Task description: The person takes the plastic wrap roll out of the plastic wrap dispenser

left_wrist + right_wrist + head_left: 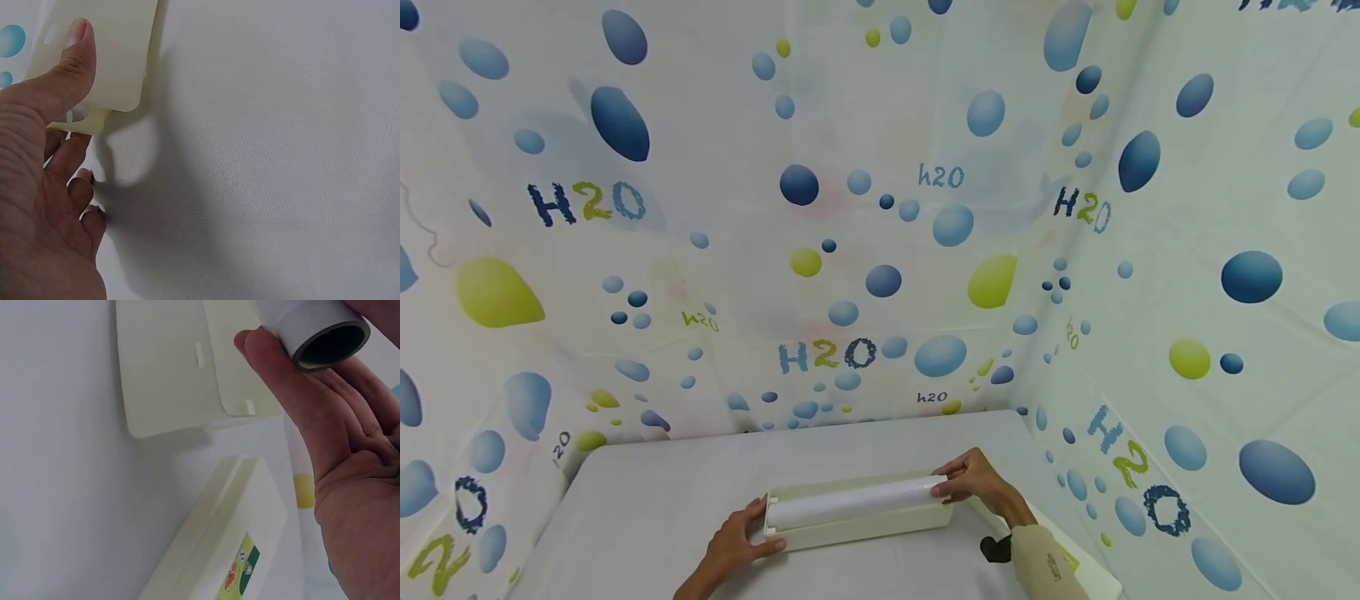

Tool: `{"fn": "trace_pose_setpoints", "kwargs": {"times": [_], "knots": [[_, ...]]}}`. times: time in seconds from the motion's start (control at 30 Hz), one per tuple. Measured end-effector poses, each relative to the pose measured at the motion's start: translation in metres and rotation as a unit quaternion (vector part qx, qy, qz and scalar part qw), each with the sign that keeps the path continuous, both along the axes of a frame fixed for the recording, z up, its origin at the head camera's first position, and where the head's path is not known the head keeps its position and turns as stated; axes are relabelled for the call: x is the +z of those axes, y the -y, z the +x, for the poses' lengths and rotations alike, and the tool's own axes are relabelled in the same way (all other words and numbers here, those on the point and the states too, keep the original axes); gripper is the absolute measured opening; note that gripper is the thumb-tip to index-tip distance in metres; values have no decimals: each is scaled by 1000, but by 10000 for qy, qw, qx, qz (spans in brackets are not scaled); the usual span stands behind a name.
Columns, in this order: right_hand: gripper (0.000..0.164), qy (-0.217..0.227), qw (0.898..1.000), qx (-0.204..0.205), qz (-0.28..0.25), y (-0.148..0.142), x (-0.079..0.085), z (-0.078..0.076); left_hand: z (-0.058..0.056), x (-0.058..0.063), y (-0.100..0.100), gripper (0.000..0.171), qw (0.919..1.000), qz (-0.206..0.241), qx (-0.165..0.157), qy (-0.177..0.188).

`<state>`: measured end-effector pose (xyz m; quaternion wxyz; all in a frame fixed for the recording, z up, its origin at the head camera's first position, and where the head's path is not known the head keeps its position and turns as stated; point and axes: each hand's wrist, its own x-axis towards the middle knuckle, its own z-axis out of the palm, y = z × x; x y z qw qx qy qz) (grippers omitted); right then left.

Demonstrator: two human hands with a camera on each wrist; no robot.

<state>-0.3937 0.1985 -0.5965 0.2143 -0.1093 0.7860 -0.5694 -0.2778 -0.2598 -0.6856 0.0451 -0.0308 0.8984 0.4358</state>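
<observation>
A long cream plastic case (865, 534) lies on the table with its top uncovered. Inside its left part sits one end of a white roll (850, 502), apparently film on a tube; the right end tilts up over the rim. My right hand (976, 485) holds that raised end between thumb and fingers. In the right wrist view the hollow end of the roll (286, 317) shows above the case (165, 362). With the thumb on the front wall and fingers behind, my left hand (735, 537) grips the case's left end (119, 56).
A cream lid-like piece (250, 512) with a green and yellow label lies right of the case, partly behind my right forearm. A small black object (996, 548) is near my right sleeve. White curtains (880, 208) printed with blue and green drops surround the white table (647, 500).
</observation>
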Motion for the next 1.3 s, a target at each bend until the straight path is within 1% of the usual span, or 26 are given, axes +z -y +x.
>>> {"fn": "trace_pose_setpoints", "kwargs": {"times": [0.17, 0.43, 0.6, 0.73, 0.93, 1.07, 1.17, 1.3], "knots": [[44, 120, 9998, -101, -126, 0, 0, 0, -2, -1, 1, 105, 10000, -2, -45, -13], [45, 241, 9983, 46, -523, -5, -3, -2, -6, -1, 1, 105, 10000, 11, -7, 24], [42, 461, 9956, -151, -799, -11, -7, -3, -7, 0, -3, 104, 9999, 88, -22, -87], [41, 520, 9944, -340, -854, -17, -9, -5, -8, 0, -4, 102, 9998, 97, -37, -169], [41, 534, 9934, -438, -921, -24, -8, -7, -9, 2, -3, 103, 9999, 71, 3, -141], [45, 560, 9918, -479, -1047, -25, -5, -6, -11, 3, -2, 105, 9999, 23, 34, -101], [48, 611, 9899, -519, -1167, -24, -5, -4, -9, 2, -1, 104, 9999, -59, 16, -111], [47, 721, 9873, -540, -1311, -23, -7, -2, -3, -2, 0, 103, 9999, -111, 4, 19]]}}
